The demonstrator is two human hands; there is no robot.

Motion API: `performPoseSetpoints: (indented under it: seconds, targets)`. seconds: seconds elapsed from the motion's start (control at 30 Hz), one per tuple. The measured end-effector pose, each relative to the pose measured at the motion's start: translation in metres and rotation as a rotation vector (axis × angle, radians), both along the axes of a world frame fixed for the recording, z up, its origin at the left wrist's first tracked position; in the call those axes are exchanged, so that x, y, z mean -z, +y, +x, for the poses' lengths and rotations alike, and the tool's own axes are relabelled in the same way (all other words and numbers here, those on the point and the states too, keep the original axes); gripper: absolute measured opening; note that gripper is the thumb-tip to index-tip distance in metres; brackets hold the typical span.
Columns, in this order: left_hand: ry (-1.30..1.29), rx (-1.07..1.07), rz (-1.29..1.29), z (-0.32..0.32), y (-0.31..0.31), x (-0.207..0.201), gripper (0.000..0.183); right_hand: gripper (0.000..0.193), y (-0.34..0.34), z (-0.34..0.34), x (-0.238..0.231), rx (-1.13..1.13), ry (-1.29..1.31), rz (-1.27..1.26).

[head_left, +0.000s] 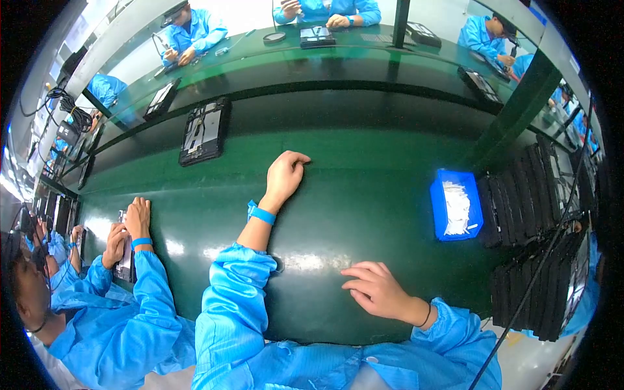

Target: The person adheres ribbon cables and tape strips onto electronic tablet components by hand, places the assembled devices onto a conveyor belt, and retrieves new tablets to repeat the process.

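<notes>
Both our hands lie empty on the green worktop: left hand loosely curled, stretched forward; right hand spread flat. Nearest, one black tablet lies ahead-left, long axis pointing away.

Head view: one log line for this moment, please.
left hand: empty, stretched forward on green belt | right hand: empty, flat on belt | blue parts bin: right, untouched | black tablet unit: far left on belt

White bits in blue bin too small to tell, stacked black panels cut off (right rim)
</notes>
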State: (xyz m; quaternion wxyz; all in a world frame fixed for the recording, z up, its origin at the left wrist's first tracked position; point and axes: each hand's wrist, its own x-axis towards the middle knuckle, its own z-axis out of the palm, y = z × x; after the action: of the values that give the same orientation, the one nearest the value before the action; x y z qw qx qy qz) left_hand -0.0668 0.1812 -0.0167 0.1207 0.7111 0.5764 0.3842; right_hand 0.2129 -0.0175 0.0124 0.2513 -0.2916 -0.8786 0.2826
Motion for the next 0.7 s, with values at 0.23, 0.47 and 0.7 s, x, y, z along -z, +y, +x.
performPoseSetpoints:
  seconds: [0.23, 0.47, 0.7]
  targets:
    - [0.021, -0.013, -0.002, 0.0007, -0.0008, -0.0015, 0.021, 0.017, 0.0003, 0.0006, 0.0001, -0.009, -0.002, 0.003]
    - [-0.009, 0.004, -0.032, -0.0013, -0.0010, -0.0020, 0.022, 0.017, 0.0001, -0.0002, 0.0005, -0.005, -0.001, -0.006]
    - [-0.018, 0.002, -0.038, 0.0008, -0.0021, -0.0035, 0.021, 0.017, 0.0000, 0.0006, 0.0000, -0.005, -0.006, -0.014]
